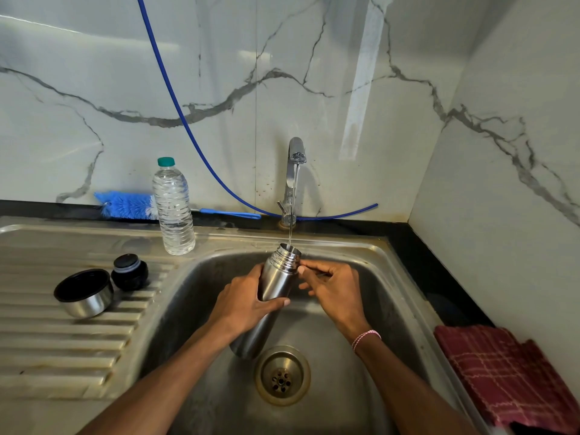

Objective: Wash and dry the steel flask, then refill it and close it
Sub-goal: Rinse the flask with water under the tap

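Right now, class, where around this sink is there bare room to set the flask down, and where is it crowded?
Free: the draining board's near ribs, in front of the steel cup and stopper; the black counter behind the cloth. Crowded: the back ledge with bottle, brush and tap; the basin's middle, with hands and flask.

We read no text, brand, number or sign in this view. Steel flask (276, 277): plain metal, no marking legible. Plastic water bottle (173, 208): clear wall, no label showing. Steel cup lid (89, 304) and black stopper (129, 273): nothing legible.
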